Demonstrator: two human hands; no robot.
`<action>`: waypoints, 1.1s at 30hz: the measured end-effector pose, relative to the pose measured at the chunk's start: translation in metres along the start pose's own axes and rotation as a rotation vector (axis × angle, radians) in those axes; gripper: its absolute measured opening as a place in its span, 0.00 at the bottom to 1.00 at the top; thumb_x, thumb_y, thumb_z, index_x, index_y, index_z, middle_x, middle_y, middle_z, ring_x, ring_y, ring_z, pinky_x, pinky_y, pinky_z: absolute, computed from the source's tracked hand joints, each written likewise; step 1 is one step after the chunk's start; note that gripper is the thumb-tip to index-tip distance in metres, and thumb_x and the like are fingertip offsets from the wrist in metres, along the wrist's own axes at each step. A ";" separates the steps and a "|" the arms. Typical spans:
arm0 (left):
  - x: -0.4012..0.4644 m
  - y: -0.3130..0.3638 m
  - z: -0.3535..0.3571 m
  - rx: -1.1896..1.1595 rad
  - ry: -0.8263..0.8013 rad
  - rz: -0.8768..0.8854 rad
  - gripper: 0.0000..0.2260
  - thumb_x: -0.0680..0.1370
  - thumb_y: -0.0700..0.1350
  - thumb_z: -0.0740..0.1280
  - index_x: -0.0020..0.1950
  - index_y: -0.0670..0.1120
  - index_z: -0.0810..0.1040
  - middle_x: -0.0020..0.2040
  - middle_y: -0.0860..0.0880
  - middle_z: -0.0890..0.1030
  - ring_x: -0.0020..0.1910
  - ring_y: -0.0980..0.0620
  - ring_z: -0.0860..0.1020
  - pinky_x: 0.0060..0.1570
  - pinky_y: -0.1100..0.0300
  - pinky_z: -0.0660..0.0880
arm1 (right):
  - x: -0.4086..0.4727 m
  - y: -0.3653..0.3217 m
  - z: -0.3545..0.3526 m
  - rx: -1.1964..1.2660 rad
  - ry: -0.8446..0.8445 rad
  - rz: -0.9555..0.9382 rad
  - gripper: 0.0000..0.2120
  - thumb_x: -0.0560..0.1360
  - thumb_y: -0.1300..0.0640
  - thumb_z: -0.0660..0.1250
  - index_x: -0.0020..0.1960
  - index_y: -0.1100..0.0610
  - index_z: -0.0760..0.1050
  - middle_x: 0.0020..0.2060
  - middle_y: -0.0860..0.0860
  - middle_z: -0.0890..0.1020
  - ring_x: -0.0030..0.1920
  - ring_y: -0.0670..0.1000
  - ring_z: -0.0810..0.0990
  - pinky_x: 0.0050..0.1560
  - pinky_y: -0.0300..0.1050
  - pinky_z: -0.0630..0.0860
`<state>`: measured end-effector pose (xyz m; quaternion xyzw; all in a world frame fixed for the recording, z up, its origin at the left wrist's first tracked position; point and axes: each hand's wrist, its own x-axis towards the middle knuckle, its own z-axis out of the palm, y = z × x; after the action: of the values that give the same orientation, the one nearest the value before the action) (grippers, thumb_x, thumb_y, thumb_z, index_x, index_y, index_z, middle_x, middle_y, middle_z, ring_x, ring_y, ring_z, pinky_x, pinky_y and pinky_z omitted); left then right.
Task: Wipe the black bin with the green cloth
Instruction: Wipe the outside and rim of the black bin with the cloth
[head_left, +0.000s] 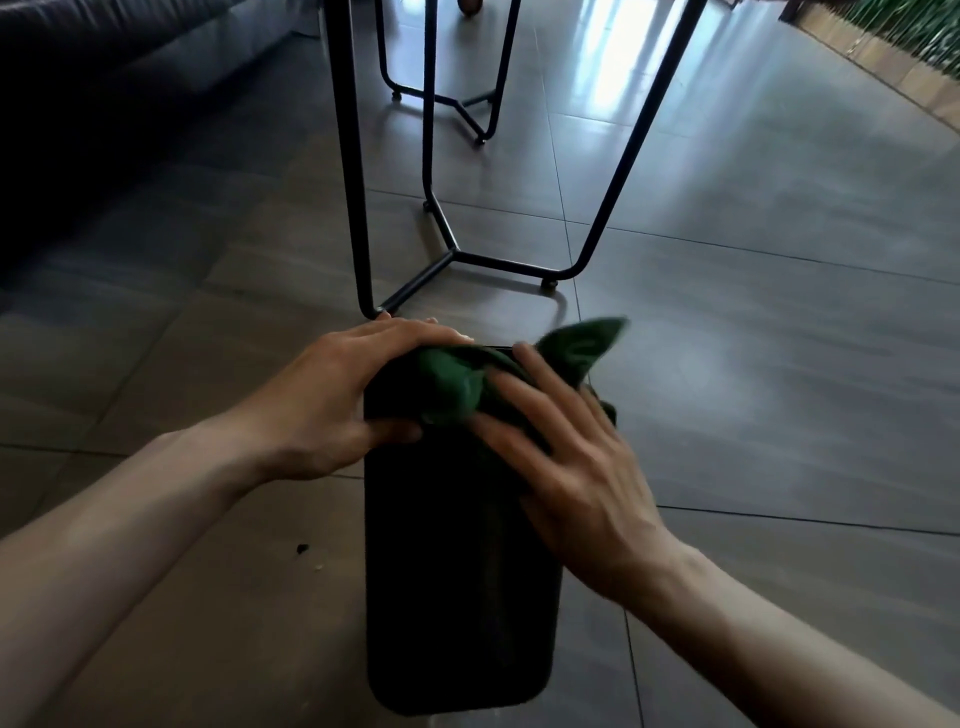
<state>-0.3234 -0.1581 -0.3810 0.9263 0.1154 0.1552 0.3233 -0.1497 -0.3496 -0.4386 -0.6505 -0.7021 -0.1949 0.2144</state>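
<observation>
Cloth (467, 379), soft and limp, is bunched on the far top of the bin (457, 571), pressed under spread right fingers (524, 410) while left fingers (415, 332) are curled over the rim beside it; the bin, seemingly light and rigid, is best steadied there.
</observation>
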 end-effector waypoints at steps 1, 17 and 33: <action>0.001 0.000 0.000 0.003 -0.001 0.003 0.33 0.70 0.38 0.78 0.71 0.55 0.73 0.68 0.58 0.76 0.71 0.64 0.70 0.74 0.64 0.62 | -0.004 -0.005 0.003 -0.008 0.001 -0.016 0.17 0.86 0.58 0.64 0.74 0.52 0.74 0.76 0.57 0.72 0.82 0.61 0.59 0.80 0.62 0.61; 0.000 -0.008 0.001 0.015 -0.009 -0.001 0.35 0.70 0.38 0.78 0.72 0.58 0.71 0.70 0.59 0.75 0.73 0.65 0.67 0.74 0.68 0.58 | -0.009 -0.014 0.009 0.035 -0.037 -0.040 0.17 0.84 0.57 0.67 0.73 0.52 0.76 0.74 0.58 0.74 0.81 0.61 0.62 0.75 0.63 0.68; 0.003 -0.012 0.001 0.006 -0.003 -0.031 0.35 0.71 0.39 0.78 0.74 0.57 0.70 0.71 0.56 0.74 0.75 0.60 0.67 0.76 0.57 0.63 | -0.018 -0.027 0.023 -0.001 -0.037 -0.024 0.20 0.84 0.57 0.65 0.75 0.52 0.70 0.77 0.55 0.67 0.82 0.61 0.59 0.75 0.60 0.67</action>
<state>-0.3211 -0.1489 -0.3888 0.9256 0.1296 0.1487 0.3232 -0.1765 -0.3543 -0.4673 -0.6458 -0.7135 -0.1855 0.1987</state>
